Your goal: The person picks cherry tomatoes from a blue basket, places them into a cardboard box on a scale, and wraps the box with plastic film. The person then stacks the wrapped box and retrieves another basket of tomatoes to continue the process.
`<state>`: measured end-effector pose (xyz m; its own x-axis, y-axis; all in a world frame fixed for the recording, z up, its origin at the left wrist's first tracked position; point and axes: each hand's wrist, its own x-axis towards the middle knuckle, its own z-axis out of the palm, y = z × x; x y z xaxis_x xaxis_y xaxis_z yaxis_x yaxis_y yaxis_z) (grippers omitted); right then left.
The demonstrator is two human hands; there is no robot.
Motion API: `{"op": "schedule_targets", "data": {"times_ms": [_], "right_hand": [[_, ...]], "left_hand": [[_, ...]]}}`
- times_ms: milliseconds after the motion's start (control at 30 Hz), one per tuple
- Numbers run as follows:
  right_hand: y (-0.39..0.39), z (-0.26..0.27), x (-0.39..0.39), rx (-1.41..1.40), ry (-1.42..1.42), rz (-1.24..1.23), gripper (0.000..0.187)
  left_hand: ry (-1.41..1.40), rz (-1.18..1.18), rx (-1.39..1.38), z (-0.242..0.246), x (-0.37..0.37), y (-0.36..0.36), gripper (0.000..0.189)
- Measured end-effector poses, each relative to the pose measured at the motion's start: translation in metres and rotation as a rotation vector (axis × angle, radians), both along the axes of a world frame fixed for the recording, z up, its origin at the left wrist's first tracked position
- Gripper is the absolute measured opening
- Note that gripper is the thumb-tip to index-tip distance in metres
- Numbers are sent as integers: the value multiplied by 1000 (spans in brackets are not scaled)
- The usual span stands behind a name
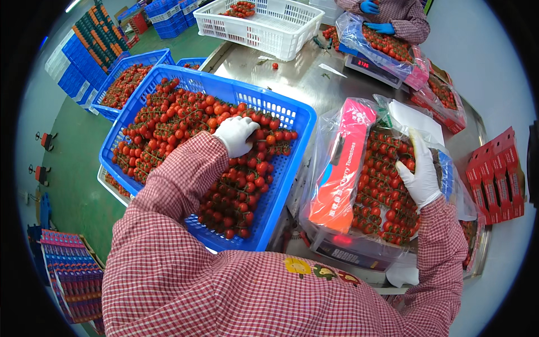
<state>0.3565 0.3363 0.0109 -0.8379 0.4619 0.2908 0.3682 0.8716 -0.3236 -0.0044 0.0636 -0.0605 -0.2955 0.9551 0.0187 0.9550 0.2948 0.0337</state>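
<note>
My left hand [237,135], in a white glove, reaches into a blue plastic crate [280,189] of cherry tomatoes on the vine [177,122]. Its fingers curl down among the fruit, and the fingertips are hidden, so a grip cannot be made out. On the right, my gloved right hand [421,172] lies over a carton of vine tomatoes [379,181], thumb spread from the fingers. Clear plastic film and a pink-orange printed band [343,168] surround this carton. Beneath it is a digital scale [353,252] with a lit red display.
Across the steel table [248,59] stands a white crate [261,38] holding a few tomatoes. A co-worker's blue-gloved hand [381,28] touches another bagged carton on a second scale [372,69]. Folded red cartons [497,177] stand at right. Another blue crate [126,84] sits beyond mine.
</note>
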Motion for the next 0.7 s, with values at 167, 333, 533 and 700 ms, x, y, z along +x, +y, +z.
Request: {"op": "schedule_targets", "data": {"times_ms": [167, 333, 533, 700], "right_hand": [[-91, 11, -54, -117, 235, 293, 53], [-164, 18, -121, 230, 217, 432, 73], [-150, 5, -120, 151, 185, 261, 71], [-68, 1, -39, 216, 243, -8, 60]], "left_hand": [[-37, -111, -103, -21, -33, -10, 54], [-630, -238, 100, 27, 5, 4, 45], [-1530, -281, 30, 51, 18, 37, 50], [-44, 97, -143, 13, -31, 50, 53]]}}
